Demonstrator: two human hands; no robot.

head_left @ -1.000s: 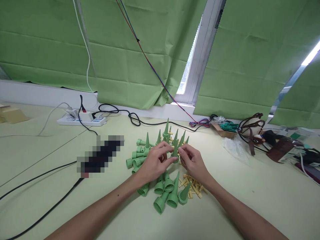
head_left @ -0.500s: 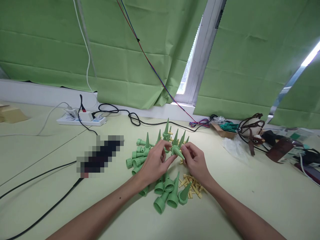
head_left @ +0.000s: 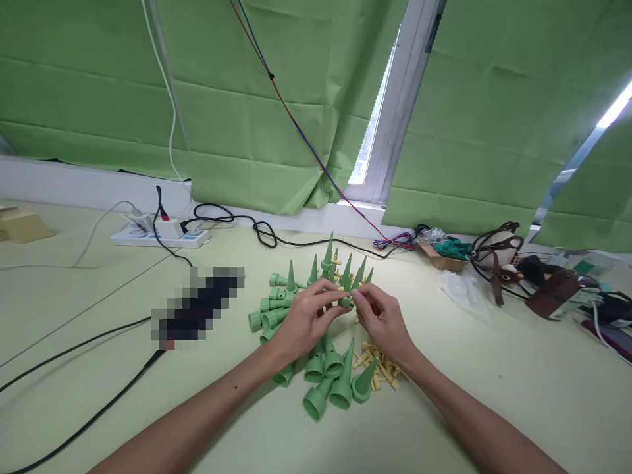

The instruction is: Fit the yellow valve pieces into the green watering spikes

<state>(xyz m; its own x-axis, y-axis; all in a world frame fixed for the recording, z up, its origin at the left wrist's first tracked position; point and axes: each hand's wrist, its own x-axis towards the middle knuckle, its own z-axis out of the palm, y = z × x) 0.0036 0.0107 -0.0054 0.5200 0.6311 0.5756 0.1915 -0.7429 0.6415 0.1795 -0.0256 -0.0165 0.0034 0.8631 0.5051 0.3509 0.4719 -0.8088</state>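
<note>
Over the middle of the table, my left hand (head_left: 312,315) pinches a green plastic watering spike (head_left: 346,302) between thumb and fingers. Its tip now points roughly toward me, and the fingers cover much of it. My right hand (head_left: 382,315) is closed at the spike's right side, its thumb and fingertips pinching a small yellow plastic valve, mostly hidden. Below the hands lie several loose green spikes (head_left: 340,393), their wide open ends facing me. Beside these is a pile of small yellow valves (head_left: 380,368). More green spikes stand upright (head_left: 328,253) behind the hands, some with yellow valves fitted.
A white power strip (head_left: 160,237) and a black cable (head_left: 296,245) lie along the back of the table. A blurred dark object (head_left: 197,309) rests at left. On the right are a plastic bag (head_left: 464,293), a cardboard box (head_left: 442,258) and a brown-strapped bag (head_left: 498,250).
The held spike has turned from pointing right and down to pointing more toward me. My right fingertips have moved left, closer to my left hand.
</note>
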